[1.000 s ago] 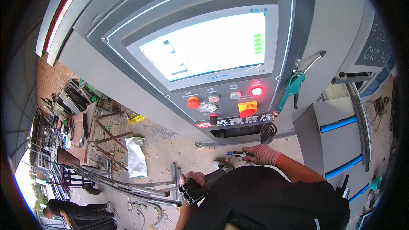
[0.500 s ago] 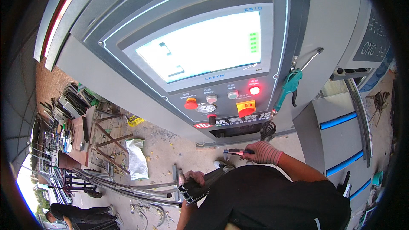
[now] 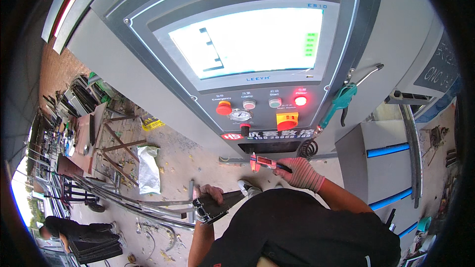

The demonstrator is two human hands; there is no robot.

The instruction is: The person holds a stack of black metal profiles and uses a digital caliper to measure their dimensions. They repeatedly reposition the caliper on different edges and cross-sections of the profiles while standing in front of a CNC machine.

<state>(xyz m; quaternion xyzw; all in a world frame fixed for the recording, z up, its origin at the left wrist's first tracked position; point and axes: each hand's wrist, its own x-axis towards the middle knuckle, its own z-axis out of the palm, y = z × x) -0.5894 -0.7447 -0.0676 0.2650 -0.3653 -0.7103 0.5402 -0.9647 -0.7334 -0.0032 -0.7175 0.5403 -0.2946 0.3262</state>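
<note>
My left hand (image 3: 212,193) is closed around a dark metal profile (image 3: 221,206), whose cut end with hollow channels faces left of my body. My right hand (image 3: 303,173), in a pale striped glove, grips a digital caliper (image 3: 265,162). The caliper's jaws point left and stand apart from the profile. Ahead of both hands rises a grey machine with a control panel, its bright screen (image 3: 247,42) washed out by glare. Below the screen sit a red emergency button (image 3: 224,108), a lit red lamp (image 3: 300,101) and a red-and-yellow rotary switch (image 3: 287,121).
A teal air gun (image 3: 342,100) hangs at the panel's right, above a coiled black hose (image 3: 309,148). Long metal profiles (image 3: 133,202) lie at the left, near a white sack (image 3: 149,170) and a workbench (image 3: 85,136). Another person (image 3: 84,235) bends at the lower left.
My right hand has moved the caliper slightly up and left, and its jaws have swung upward. The profile in my left hand has turned. The whole view has shifted slightly.
</note>
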